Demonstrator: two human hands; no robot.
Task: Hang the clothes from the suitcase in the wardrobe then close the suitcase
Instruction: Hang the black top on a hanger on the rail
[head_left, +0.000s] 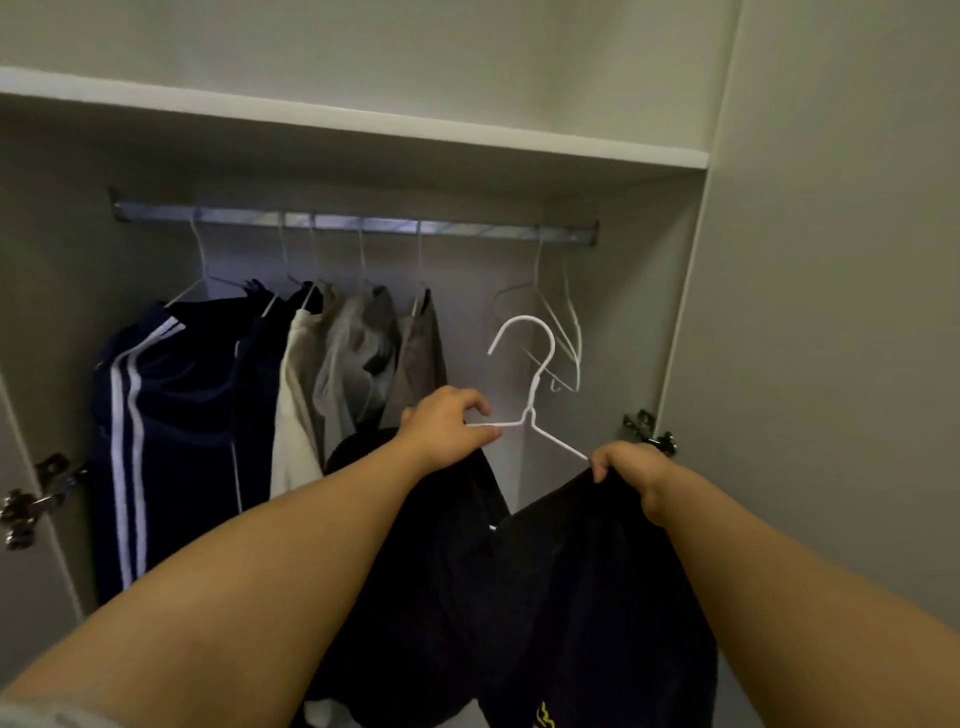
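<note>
Now: both arms reach into the open wardrobe (779, 312), below its rail (467, 233).

Left grip (447, 423): fingers curled, pinching the left arm of a white hanger (530, 413). The back of the hand faces the camera.

Right grip (631, 470): clenched on the top edge of a dark garment (571, 571), right where the hanger's right arm ends.

Hanger: held upright between the 2 grips, hook at the top, opening to the left. The hook is below the rail and does not touch it.

Dark garment: hangs from both grips in 2 drooping folds, with a gap between them under the hanger's neck. A small yellow print (543, 717) shows near the bottom edge.

On the rail, left to middle: navy jacket (156, 415) with white stripes, cream garment (296, 395), grey garment (353, 353), brown garment (421, 353), each on a white hanger and packed close together.

On the rail, right end: bare hangers (563, 332), just behind the held hook; count unclear.

Above the rail: white shelf (363, 122).

Metal hinges: 1 on the right side panel (649, 434), 1 at the left (36, 493).
</note>
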